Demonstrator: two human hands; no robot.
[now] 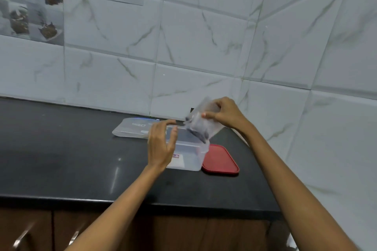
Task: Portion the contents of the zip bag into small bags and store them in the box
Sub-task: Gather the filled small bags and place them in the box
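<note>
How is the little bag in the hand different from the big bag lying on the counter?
The small bag is held up in the air, tilted, by the right hand; the big zip bag lies flat on the counter. The small bag has dark pieces inside; the big zip bag has printing on it. Both are see-through plastic.

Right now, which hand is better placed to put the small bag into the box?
The right hand: its grip already holds the small bag above the open box. The left hand is open beside the box, holding nothing.
</note>
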